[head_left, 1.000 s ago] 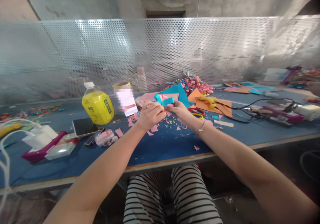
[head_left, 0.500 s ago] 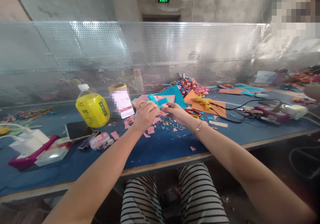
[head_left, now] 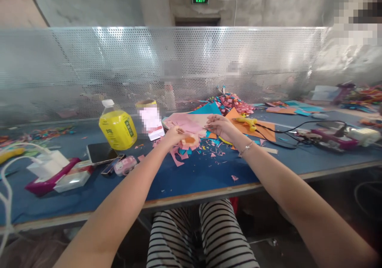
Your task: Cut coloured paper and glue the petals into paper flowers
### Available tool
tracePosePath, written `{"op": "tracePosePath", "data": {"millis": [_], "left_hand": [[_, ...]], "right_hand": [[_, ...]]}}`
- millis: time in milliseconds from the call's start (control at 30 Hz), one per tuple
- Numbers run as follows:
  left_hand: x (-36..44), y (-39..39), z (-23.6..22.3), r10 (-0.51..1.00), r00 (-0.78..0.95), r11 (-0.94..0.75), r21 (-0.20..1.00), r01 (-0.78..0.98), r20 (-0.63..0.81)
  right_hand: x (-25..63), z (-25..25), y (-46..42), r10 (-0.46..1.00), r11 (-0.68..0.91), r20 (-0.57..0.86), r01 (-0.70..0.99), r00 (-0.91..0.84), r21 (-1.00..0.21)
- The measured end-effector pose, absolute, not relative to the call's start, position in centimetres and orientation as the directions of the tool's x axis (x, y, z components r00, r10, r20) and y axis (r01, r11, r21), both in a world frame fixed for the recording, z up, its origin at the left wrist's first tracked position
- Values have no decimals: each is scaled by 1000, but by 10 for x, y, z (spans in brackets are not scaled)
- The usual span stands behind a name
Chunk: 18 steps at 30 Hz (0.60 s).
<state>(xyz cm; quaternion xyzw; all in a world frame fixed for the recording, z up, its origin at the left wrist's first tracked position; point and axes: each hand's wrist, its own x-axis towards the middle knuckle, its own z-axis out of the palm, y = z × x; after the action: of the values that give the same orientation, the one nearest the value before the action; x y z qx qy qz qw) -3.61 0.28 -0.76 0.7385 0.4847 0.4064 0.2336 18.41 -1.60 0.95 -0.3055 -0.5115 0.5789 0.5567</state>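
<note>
My left hand is closed on a paper flower with pink petals and an orange middle. Some blue paper shows under the flower's lower edge. To its right, my right hand is held apart from the flower, its slightly bent fingers spaced out, with nothing visible in them. A sheet of pink paper lies behind both hands, and a blue sheet sticks out beyond it. Pink paper scraps are scattered below the flower.
A yellow glue gun rests on orange paper, its black cable running right. On the left stand a yellow bottle, a phone and a power strip. Behind are a paper-strip pile and a perforated metal screen.
The flower has been turned so its orange middle faces up, and its blue strips now point down. My right hand has let go and moved right. The view has shifted slightly left.
</note>
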Motion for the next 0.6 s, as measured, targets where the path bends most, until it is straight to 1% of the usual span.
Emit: {"op": "tracePosePath", "data": {"millis": [67, 100, 133, 167, 233, 367, 500, 600], "left_hand": [[-37, 1, -7, 845, 253, -494, 507, 706, 472], [-36, -1, -5, 799, 272, -525, 401, 751, 536], [-34, -4, -2, 748, 290, -555, 325, 765, 597], [-31, -7, 1, 704, 305, -590, 289, 754, 642], [-23, -15, 7, 659, 320, -655, 311, 688, 680], [-9, -27, 12, 652, 274, -702, 426, 571, 707], [-5, -28, 10, 687, 233, -683, 503, 529, 688], [-6, -25, 8, 760, 213, -618, 582, 529, 614]], "right_hand": [[183, 11, -17, 953, 145, 221, -328, -208, -933], [183, 11, -18, 949, 151, 230, -325, -217, -933], [182, 12, -19, 943, 161, 242, -323, -229, -933], [181, 13, -20, 936, 171, 256, -321, -243, -931], [179, 14, -23, 919, 188, 284, -330, -274, -925], [174, 13, -27, 891, 197, 319, -357, -324, -913], [171, 10, -28, 857, 197, 331, -342, -395, -919], [170, 7, -29, 828, 225, 351, -315, -436, -922]]}}
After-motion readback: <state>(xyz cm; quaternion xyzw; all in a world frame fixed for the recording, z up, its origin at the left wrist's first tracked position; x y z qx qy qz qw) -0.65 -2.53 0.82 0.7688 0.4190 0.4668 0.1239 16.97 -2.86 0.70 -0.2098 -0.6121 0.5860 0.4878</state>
